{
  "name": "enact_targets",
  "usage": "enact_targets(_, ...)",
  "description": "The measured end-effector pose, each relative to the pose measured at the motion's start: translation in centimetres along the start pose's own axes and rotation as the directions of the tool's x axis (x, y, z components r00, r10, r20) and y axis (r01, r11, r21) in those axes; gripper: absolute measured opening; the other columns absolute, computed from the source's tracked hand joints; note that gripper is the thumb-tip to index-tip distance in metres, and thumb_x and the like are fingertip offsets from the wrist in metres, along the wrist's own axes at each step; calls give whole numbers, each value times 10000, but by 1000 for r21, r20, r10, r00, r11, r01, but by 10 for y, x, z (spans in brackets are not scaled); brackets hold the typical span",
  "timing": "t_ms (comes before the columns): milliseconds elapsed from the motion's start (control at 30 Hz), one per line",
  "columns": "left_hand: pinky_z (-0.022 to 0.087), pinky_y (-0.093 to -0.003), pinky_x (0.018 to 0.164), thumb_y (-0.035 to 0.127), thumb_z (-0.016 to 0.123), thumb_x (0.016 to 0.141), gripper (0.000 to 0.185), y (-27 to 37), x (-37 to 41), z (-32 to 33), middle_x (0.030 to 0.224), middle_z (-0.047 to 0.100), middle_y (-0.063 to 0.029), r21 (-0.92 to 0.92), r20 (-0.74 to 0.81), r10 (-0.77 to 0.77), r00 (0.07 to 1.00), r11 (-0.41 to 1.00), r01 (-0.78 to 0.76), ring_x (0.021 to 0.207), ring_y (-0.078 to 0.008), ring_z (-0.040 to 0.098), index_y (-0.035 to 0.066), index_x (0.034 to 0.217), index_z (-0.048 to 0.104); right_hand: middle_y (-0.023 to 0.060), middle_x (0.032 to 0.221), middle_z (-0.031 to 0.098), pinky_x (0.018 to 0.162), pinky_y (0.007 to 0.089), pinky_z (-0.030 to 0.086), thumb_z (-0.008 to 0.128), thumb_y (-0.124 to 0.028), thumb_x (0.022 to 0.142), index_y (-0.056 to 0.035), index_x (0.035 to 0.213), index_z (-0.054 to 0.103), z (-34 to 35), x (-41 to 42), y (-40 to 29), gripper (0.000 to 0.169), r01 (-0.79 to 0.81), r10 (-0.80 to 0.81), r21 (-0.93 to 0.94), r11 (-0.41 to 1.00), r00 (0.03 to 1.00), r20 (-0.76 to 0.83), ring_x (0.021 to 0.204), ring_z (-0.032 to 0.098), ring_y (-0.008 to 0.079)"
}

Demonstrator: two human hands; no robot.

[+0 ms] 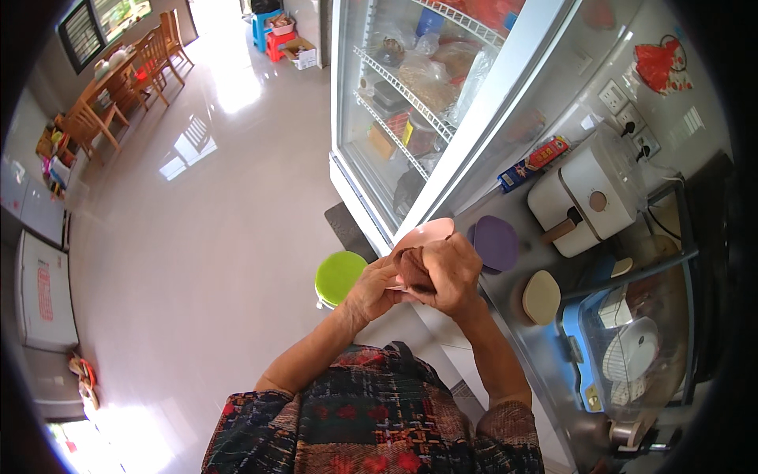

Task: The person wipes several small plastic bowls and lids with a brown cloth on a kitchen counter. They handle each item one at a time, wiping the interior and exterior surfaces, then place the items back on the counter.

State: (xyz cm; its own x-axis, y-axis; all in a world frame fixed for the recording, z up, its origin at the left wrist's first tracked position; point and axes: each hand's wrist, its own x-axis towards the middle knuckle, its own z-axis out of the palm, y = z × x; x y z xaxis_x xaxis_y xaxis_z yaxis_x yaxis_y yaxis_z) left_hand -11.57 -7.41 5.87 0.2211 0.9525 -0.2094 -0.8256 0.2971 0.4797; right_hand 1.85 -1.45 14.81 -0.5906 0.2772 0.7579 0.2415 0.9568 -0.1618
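Observation:
A pink plate [427, 231] is held up before my chest, in front of the glass-door fridge. My left hand [374, 287] grips its near edge, the thumb lying on top. In my right hand [455, 270] is a bunched brown cloth [414, 268], pressed against the plate, and the fingers cover part of both. On the metal counter to the right lie a purple plate [496, 243] and a cream plate [541, 297], a little apart from each other.
A white air fryer [586, 195] stands on the counter near a red and blue box [534, 163]. Nearer me is a blue dish rack [583, 349] with white dishes. The fridge [379, 237] stands ahead, a green stool [340, 277] on the floor left of my hands.

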Motion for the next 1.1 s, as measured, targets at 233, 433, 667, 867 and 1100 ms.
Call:
enact_targets(233, 443, -316, 947, 256, 548, 919, 484, 5, -21, 20, 1243, 548, -176, 890, 434, 481, 762, -95, -447, 1100, -262, 576, -23, 1307, 477, 89, 759, 615, 601, 374, 483, 768, -119, 667, -44, 805, 607, 7, -2, 31, 225, -264, 271, 262, 928, 963, 11, 660, 584, 290)
enact_targets(433, 509, -301, 847, 10, 639, 837, 325, -5, -20, 19, 1100, 630, -76, 808, -4, 419, 908, 536, -244, 943, -168, 623, -4, 1153, 562, 63, 788, 636, 661, 312, 504, 687, -93, 815, 7, 933, 599, 36, -3, 30, 178, -440, 638, 654, 616, 765, -86, 676, 603, 182)
enact_targets(667, 499, -289, 884, 45, 693, 808, 456, -24, -17, 12, 1107, 609, -48, 555, 35, 583, 812, 664, -501, 994, -145, 593, 56, 1230, 518, 71, 1041, 569, 855, 433, 398, 755, -163, 560, -119, 1102, 625, 33, -34, -10, 559, -29, 19, 207, 978, 999, 48, 962, 520, 290)
enact_targets(867, 546, -311, 800, -112, 633, 742, 505, -29, -37, 9, 1001, 633, -41, 339, -76, 389, 918, 876, -343, 959, -155, 614, 83, 1197, 537, 102, 1021, 543, 822, 445, 423, 702, -58, 610, -83, 1106, 622, 45, -28, -2, 502, -218, 239, 288, 933, 970, -39, 939, 505, 322)
enact_targets(1100, 552, -312, 809, -98, 641, 747, 545, -30, -40, 12, 1122, 606, -70, 327, -143, 416, 898, 876, -354, 979, -170, 619, 77, 1248, 518, 127, 1030, 551, 858, 418, 406, 644, -65, 694, -45, 1110, 609, 67, -36, 17, 418, -465, 534, 444, 766, 844, -37, 975, 496, 309)
